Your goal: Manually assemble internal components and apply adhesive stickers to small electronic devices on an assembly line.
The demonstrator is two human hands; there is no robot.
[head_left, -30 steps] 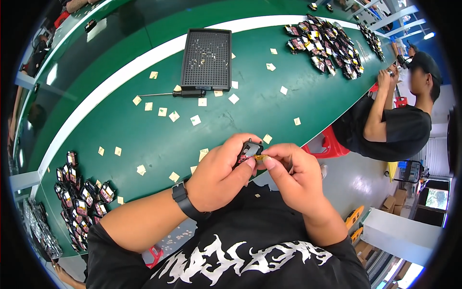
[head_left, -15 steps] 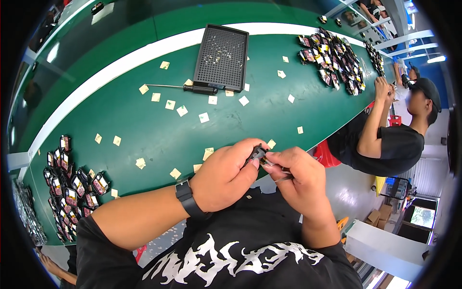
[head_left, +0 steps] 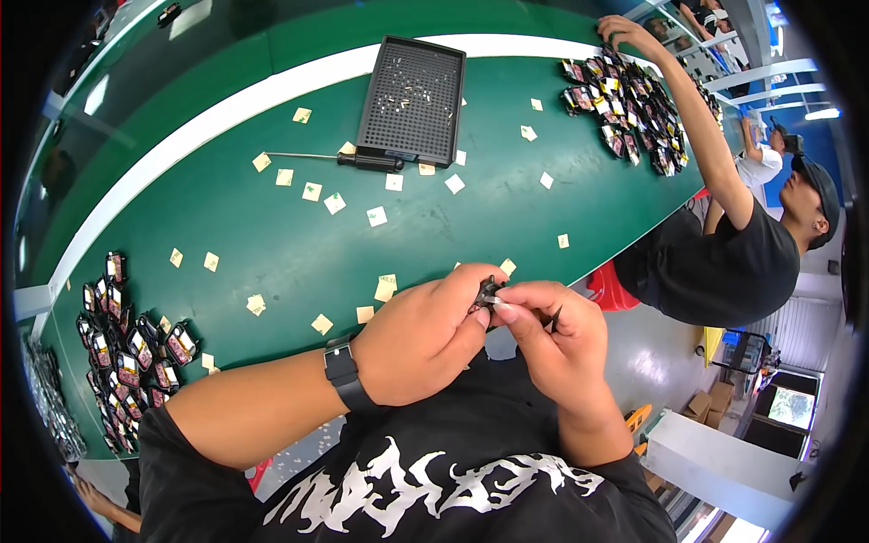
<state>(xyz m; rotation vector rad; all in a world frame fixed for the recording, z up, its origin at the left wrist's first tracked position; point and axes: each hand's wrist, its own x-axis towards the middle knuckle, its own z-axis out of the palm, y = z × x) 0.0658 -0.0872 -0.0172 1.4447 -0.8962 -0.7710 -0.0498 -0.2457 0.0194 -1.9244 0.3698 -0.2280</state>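
Observation:
Close in front of my chest, my left hand (head_left: 425,339) is closed on a small black plastic part (head_left: 487,291) whose shape is mostly covered by the fingers. My right hand (head_left: 557,339) pinches at the same part from the right, thumb and forefinger together. A small pale or silvery piece (head_left: 493,300) shows at these fingertips. From behind the right fingers a dark pointed tip (head_left: 555,319) sticks out; its kind cannot be made out. Both hands are just past the near edge of the green table (head_left: 471,231).
A black perforated tray (head_left: 369,113) with tiny bits stands on the table's far side, a screwdriver (head_left: 371,162) before it. Small pale square stickers (head_left: 377,216) are scattered about. Black labelled units lie heaped at left (head_left: 128,362) and far right (head_left: 625,109). A co-worker (head_left: 733,262) sits right.
My hands stay together at the part, with the right fingers slightly shifted and a dark tip now showing. The co-worker's arm has reached out over the far right heap.

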